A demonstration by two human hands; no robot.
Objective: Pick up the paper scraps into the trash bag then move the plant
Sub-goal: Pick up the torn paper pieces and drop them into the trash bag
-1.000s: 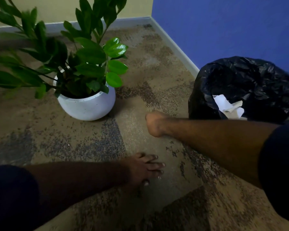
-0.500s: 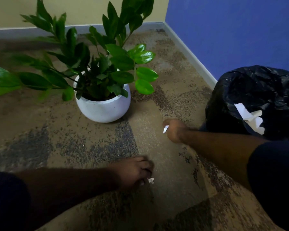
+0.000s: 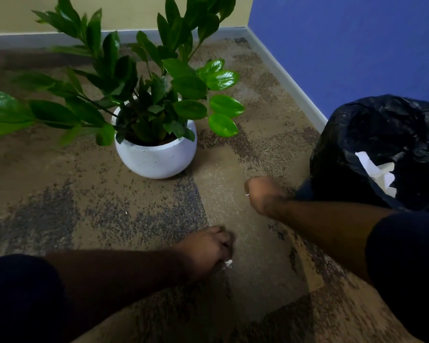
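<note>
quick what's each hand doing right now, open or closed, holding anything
Left hand: closed, grip on a paper scrap.
Right hand: closed in a fist; a white speck shows at its edge, contents cannot be told.

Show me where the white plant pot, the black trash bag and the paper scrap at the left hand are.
white plant pot (image 3: 156,160): head view, front of its round wall.
black trash bag (image 3: 372,125): head view, upper crumpled side.
paper scrap (image 3: 227,264): head view, white bit showing under the left hand.

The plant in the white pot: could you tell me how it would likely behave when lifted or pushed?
The pot looks thick and rounded, so probably heavy and somewhat slippery to grip. The plant spreads long stems leftward, so it might tip that way. On carpet it would likely drag, not slide.
</note>
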